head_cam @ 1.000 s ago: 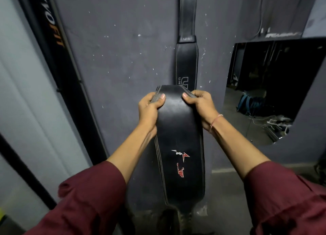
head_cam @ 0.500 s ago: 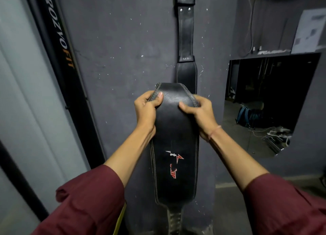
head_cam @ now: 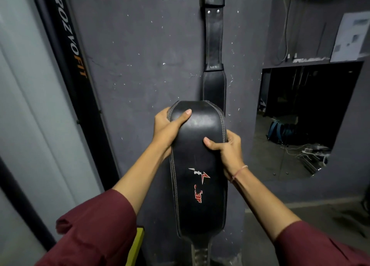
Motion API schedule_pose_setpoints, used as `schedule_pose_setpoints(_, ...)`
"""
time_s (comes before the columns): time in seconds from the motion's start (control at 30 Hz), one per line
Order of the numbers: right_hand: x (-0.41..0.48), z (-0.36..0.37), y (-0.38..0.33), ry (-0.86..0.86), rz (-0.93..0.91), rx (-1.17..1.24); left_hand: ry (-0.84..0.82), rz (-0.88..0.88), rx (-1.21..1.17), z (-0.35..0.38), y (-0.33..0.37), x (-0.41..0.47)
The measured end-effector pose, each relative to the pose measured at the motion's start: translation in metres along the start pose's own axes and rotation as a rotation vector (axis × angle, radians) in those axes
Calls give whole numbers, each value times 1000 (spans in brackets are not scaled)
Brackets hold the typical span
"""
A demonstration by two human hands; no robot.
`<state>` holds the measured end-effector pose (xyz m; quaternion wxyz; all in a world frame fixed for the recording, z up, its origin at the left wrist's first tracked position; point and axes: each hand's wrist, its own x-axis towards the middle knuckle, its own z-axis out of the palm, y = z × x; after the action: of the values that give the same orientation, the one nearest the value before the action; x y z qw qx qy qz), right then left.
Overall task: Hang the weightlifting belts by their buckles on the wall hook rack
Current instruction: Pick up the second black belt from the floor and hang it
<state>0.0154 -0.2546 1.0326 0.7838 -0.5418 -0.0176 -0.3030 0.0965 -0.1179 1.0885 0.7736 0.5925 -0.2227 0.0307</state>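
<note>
Head view: my left hand [head_cam: 167, 130] and right hand [head_cam: 227, 150] grip the belt [head_cam: 200, 165] by its edges; stiff, weighty, I judge. Hung belt [head_cam: 215, 45] at twelve o'clock.

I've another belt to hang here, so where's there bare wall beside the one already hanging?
The widest bare wall lies between the black lettered strip and the hanging belt. A narrower strip runs between that belt and the mirror. It's crowded low down, where the held belt, gripped by left hand and right hand, hides the hanging one's end.
</note>
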Motion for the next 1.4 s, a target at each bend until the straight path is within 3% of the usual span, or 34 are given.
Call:
schedule_pose_setpoints(0.27, 25, 23, -31, -5, -59, -1, -38, -40, 33, -14, -43, -52)
schedule_pose_setpoints(0.53, 23, 6, -34, -195, -115, -166, 46, 83, -17, -4, -27, -46)
schedule_pose_setpoints(0.7, -17, -22, 23, -204, 16, -188, 41, 130, -5, -6, -21, -35)
schedule_pose_setpoints(0.83, 10, -6, -9, -129, -20, -174, -4, 112, 19, -5, -20, -34)
schedule_pose_setpoints(0.93, 25, 5, -31, -181, -47, -121, 20, 97, -8, -3, -17, -33)
schedule_pose_setpoints(1.07, -6, -19, 3, -265, 50, -201, 7, 92, -15, -4, -11, -28)
schedule_pose_setpoints(1.17, -30, -29, 27, -141, 139, -53, 10, 82, -16, 3, -4, -21)
schedule_pose_setpoints(1.4, -6, -4, -18, -15, 0, 28, -146, 36, 85, 4, 19, -12)
